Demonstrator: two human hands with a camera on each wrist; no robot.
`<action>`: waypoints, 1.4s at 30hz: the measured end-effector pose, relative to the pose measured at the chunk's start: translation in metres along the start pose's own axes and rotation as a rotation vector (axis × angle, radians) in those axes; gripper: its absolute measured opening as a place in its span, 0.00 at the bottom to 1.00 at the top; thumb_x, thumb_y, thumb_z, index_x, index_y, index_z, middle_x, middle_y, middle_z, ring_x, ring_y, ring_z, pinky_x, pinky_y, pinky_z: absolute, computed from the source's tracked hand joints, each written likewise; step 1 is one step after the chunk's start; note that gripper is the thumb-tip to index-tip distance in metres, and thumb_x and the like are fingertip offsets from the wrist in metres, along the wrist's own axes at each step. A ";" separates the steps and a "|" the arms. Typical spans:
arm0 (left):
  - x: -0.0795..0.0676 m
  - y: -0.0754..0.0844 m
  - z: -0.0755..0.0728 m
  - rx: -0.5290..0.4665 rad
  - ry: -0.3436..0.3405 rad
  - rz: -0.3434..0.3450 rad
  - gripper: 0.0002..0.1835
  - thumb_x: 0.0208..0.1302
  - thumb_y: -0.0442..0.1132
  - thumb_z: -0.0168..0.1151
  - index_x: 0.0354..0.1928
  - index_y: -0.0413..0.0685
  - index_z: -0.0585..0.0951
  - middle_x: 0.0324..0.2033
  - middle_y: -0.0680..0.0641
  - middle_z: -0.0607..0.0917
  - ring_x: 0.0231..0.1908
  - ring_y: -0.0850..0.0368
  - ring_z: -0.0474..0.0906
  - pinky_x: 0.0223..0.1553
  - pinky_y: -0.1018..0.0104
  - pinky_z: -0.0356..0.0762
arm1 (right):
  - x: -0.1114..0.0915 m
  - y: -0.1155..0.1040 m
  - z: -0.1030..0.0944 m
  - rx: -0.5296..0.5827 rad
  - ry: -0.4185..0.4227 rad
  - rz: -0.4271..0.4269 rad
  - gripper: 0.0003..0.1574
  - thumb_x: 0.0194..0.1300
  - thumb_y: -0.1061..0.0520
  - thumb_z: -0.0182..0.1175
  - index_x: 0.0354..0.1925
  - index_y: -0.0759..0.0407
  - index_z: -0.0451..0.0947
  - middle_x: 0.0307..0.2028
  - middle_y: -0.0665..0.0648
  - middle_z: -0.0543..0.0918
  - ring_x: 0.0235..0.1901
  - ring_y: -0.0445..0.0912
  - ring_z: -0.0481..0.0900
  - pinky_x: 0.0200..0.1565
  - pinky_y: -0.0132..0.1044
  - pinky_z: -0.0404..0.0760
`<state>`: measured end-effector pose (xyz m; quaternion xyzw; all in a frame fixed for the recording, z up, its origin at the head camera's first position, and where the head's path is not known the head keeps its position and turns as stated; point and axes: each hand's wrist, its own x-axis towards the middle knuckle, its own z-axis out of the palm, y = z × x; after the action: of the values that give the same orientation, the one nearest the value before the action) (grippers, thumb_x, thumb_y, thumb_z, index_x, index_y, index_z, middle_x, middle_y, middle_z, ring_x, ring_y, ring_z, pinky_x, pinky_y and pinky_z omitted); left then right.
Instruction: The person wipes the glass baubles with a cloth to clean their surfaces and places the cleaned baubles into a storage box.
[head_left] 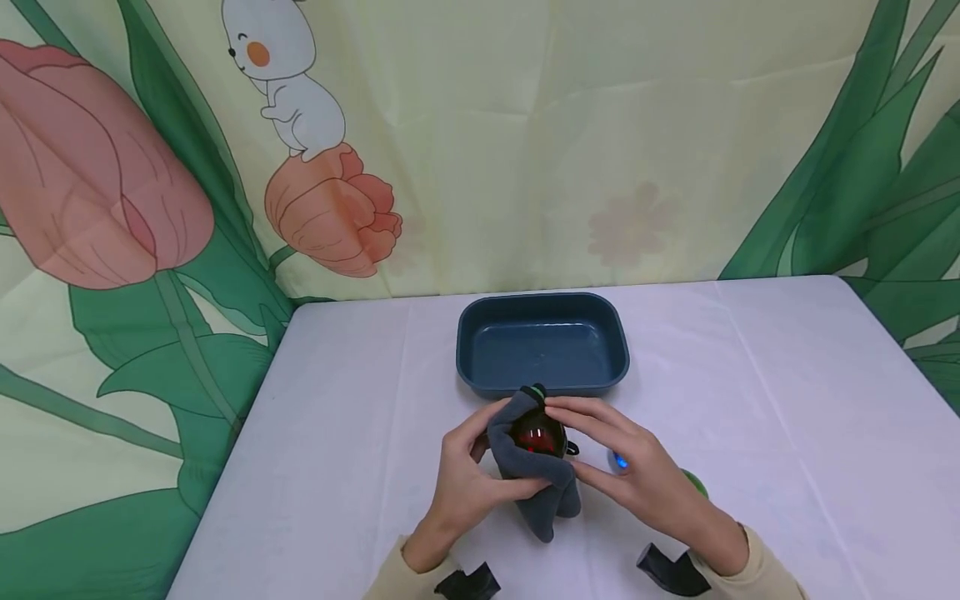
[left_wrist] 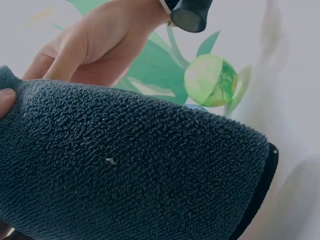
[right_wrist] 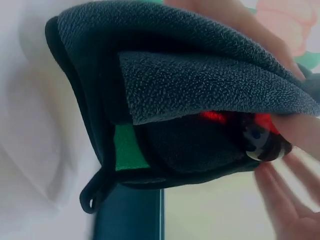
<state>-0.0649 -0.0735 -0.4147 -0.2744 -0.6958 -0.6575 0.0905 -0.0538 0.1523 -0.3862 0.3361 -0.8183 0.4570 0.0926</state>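
Note:
A shiny dark-red ball [head_left: 537,433] lies in a folded blue-grey terry cloth [head_left: 557,492], which covers much of it. My left hand [head_left: 474,471] grips the cloth around the ball, thumb in front and fingers behind. At the ball's right side, my right hand [head_left: 630,454] holds it between fingertips and thumb. In the right wrist view, part of the red ball [right_wrist: 265,137] shows below a cloth fold, against the right-hand fingers. The cloth [left_wrist: 135,160] fills most of the left wrist view, with a black edge; a black loop [right_wrist: 91,197] hangs from its corner.
A dark blue rectangular tub [head_left: 542,379] stands just beyond the hands on the white-covered table [head_left: 337,467]. A clear green ball [left_wrist: 210,80] and a small blue object [head_left: 620,460] lie near my right hand, partly hidden. A printed curtain [head_left: 525,167] hangs behind.

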 end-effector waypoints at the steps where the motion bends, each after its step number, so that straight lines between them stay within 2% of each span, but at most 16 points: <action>1: 0.000 0.000 0.000 -0.004 0.001 -0.004 0.40 0.44 0.29 0.80 0.64 0.43 0.75 0.56 0.42 0.83 0.53 0.50 0.83 0.53 0.58 0.83 | 0.000 0.001 0.000 -0.002 0.000 -0.022 0.35 0.61 0.57 0.69 0.66 0.53 0.74 0.65 0.53 0.74 0.64 0.42 0.72 0.60 0.24 0.74; 3: 0.000 -0.001 0.000 -0.008 0.004 -0.003 0.40 0.44 0.29 0.80 0.64 0.43 0.75 0.56 0.41 0.83 0.52 0.51 0.83 0.52 0.58 0.84 | 0.000 0.002 0.000 -0.003 -0.005 -0.054 0.30 0.67 0.49 0.63 0.65 0.54 0.75 0.64 0.54 0.75 0.65 0.42 0.72 0.61 0.23 0.73; 5: 0.000 -0.002 0.001 -0.015 0.004 -0.004 0.41 0.45 0.29 0.80 0.64 0.43 0.75 0.56 0.41 0.83 0.52 0.51 0.83 0.52 0.58 0.84 | 0.001 0.003 0.001 -0.001 -0.011 -0.071 0.31 0.70 0.42 0.55 0.64 0.55 0.76 0.64 0.55 0.75 0.65 0.42 0.71 0.61 0.23 0.72; 12: 0.001 -0.003 0.003 -0.017 0.002 -0.005 0.42 0.44 0.28 0.80 0.65 0.43 0.74 0.56 0.41 0.83 0.53 0.50 0.82 0.53 0.59 0.83 | -0.001 0.004 0.001 -0.015 0.000 -0.033 0.34 0.69 0.37 0.52 0.64 0.53 0.76 0.64 0.54 0.75 0.64 0.40 0.72 0.59 0.22 0.74; 15: 0.001 -0.003 0.003 -0.013 -0.002 -0.012 0.42 0.43 0.29 0.81 0.65 0.44 0.75 0.56 0.42 0.83 0.53 0.50 0.82 0.52 0.59 0.84 | -0.002 0.005 0.001 -0.004 -0.001 -0.014 0.31 0.67 0.42 0.57 0.64 0.52 0.76 0.64 0.53 0.75 0.65 0.39 0.72 0.59 0.23 0.74; 17: 0.001 -0.003 0.003 -0.013 -0.006 -0.013 0.42 0.43 0.29 0.81 0.65 0.44 0.75 0.56 0.43 0.83 0.54 0.51 0.82 0.52 0.59 0.84 | -0.002 0.005 0.001 -0.010 0.002 -0.020 0.31 0.64 0.51 0.65 0.65 0.52 0.75 0.64 0.53 0.75 0.64 0.39 0.72 0.59 0.22 0.74; 20: 0.002 -0.003 0.003 -0.018 -0.010 -0.011 0.43 0.43 0.28 0.81 0.66 0.43 0.74 0.57 0.42 0.83 0.54 0.50 0.82 0.53 0.58 0.84 | -0.002 0.005 0.001 -0.025 0.007 -0.031 0.40 0.54 0.67 0.72 0.65 0.53 0.75 0.63 0.54 0.76 0.64 0.40 0.72 0.59 0.22 0.74; 22: 0.002 -0.002 0.003 -0.018 -0.010 -0.007 0.43 0.42 0.28 0.81 0.65 0.43 0.74 0.57 0.41 0.83 0.54 0.50 0.82 0.53 0.58 0.83 | -0.002 0.004 0.001 -0.031 0.008 -0.028 0.45 0.48 0.72 0.73 0.65 0.54 0.75 0.63 0.54 0.76 0.64 0.39 0.72 0.59 0.22 0.74; 27: 0.002 -0.001 0.002 -0.032 -0.024 -0.006 0.45 0.41 0.27 0.81 0.67 0.41 0.73 0.58 0.40 0.82 0.55 0.49 0.81 0.55 0.58 0.82 | -0.001 0.000 0.001 -0.014 0.020 0.026 0.45 0.48 0.71 0.74 0.65 0.52 0.76 0.63 0.52 0.76 0.63 0.37 0.73 0.58 0.23 0.75; 33: 0.001 -0.002 0.003 -0.047 -0.025 0.007 0.45 0.43 0.26 0.80 0.67 0.41 0.71 0.59 0.38 0.80 0.55 0.49 0.81 0.55 0.57 0.82 | -0.001 -0.001 0.003 0.078 0.018 0.050 0.43 0.54 0.72 0.70 0.66 0.55 0.73 0.63 0.54 0.75 0.62 0.38 0.74 0.55 0.28 0.80; 38: 0.000 -0.002 0.002 -0.026 0.015 0.010 0.42 0.44 0.27 0.79 0.65 0.41 0.73 0.57 0.39 0.82 0.52 0.51 0.83 0.52 0.58 0.84 | 0.000 -0.004 0.002 -0.043 -0.020 0.018 0.42 0.60 0.67 0.68 0.70 0.51 0.69 0.66 0.52 0.73 0.65 0.41 0.72 0.61 0.22 0.73; 42: 0.000 -0.003 0.003 -0.035 0.021 0.025 0.42 0.43 0.27 0.79 0.65 0.41 0.73 0.56 0.38 0.82 0.51 0.51 0.84 0.52 0.58 0.84 | 0.000 -0.007 -0.001 -0.138 -0.031 -0.049 0.31 0.73 0.48 0.57 0.70 0.52 0.69 0.68 0.52 0.72 0.66 0.43 0.70 0.63 0.20 0.69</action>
<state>-0.0660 -0.0707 -0.4176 -0.2780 -0.6796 -0.6713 0.1012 -0.0501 0.1505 -0.3808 0.3561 -0.8407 0.3917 0.1140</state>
